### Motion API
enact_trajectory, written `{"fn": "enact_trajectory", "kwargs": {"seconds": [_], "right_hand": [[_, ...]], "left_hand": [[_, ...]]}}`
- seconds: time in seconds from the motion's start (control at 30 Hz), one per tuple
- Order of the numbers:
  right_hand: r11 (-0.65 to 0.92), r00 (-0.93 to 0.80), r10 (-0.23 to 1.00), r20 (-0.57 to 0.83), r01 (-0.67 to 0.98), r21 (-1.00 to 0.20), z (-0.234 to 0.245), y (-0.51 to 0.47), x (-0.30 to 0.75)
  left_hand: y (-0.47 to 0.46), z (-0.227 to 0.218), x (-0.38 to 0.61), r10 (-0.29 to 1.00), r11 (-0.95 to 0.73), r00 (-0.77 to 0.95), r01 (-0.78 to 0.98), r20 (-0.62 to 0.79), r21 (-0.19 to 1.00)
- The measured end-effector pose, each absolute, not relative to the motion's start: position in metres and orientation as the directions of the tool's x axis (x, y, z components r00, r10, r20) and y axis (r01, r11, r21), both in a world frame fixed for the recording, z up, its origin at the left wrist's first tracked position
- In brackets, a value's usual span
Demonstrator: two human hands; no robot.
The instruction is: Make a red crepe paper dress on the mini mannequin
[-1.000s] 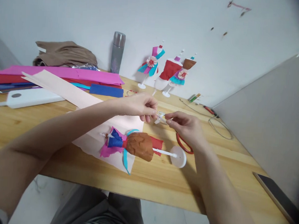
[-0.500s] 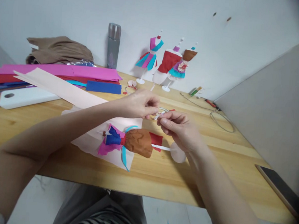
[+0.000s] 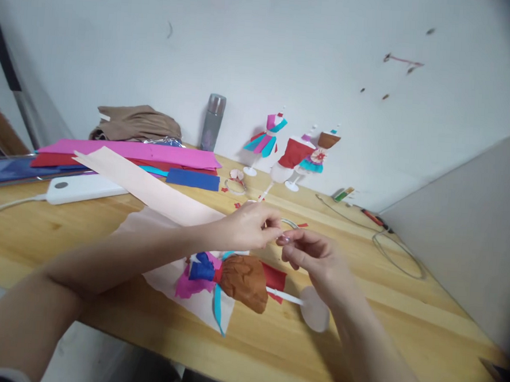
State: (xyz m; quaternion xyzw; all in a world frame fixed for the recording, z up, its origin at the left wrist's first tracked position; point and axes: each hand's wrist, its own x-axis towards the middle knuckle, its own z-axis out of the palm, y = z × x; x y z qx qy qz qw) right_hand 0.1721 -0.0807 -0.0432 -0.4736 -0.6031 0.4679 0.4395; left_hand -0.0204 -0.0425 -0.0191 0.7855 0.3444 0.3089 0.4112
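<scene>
My left hand (image 3: 257,227) and my right hand (image 3: 314,253) meet fingertip to fingertip, both closed in a pinch. A tiny shiny, pinkish piece (image 3: 282,239) shows at the right fingertips; its kind is unclear. What the left fingers hold, if anything, is hidden. Just below, a small mannequin in a brown paper skirt (image 3: 244,279) lies on its side. It has a blue top (image 3: 202,268), a red waistband, turquoise strips (image 3: 218,310) and a white round base (image 3: 316,309). Pale pink paper (image 3: 159,271) and a red piece (image 3: 274,276) lie under it.
Behind my hands stand dressed mini mannequins (image 3: 264,137) and a grey flask (image 3: 213,122). To the left are stacked coloured papers (image 3: 132,153), a white power strip (image 3: 86,189) and brown cloth (image 3: 138,121). A cable (image 3: 398,254) curls at right, near a tape ring (image 3: 236,185).
The view has tilted up and shifted left, so everything sits lower in the picture. Both hands stay pinched together above the lying mannequin; the shiny piece shows more clearly.
</scene>
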Motion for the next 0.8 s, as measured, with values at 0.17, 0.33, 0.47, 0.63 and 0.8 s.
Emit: {"fn": "enact_trajectory", "kwargs": {"seconds": [0.17, 0.33, 0.47, 0.63, 0.8], "right_hand": [[0.082, -0.152, 0.987, 0.053, 0.191, -0.978, -0.045, -0.080, 0.173], [0.085, -0.159, 0.986, 0.050, 0.220, -0.972, -0.044, -0.081, 0.173], [0.072, -0.135, 0.990, 0.040, 0.239, -0.968, -0.040, -0.084, 0.167], [0.146, -0.083, 0.989, 0.124, 0.371, -0.917, -0.037, -0.084, 0.163], [0.101, -0.163, 0.986, 0.042, 0.373, -0.922, -0.036, -0.081, 0.169]], "left_hand": [[-0.046, -0.017, -0.021, 0.788, -0.446, 0.581, 0.310, 0.204, 0.840], [-0.047, -0.009, -0.027, 0.743, -0.562, 0.625, 0.387, 0.240, 0.731], [-0.047, -0.007, -0.030, 0.678, -0.707, 0.680, 0.502, 0.277, 0.498], [-0.043, -0.008, -0.030, 0.653, -0.755, 0.710, 0.582, 0.263, 0.302], [-0.036, -0.003, -0.035, 0.646, -0.753, 0.737, 0.572, 0.199, 0.326]]}}
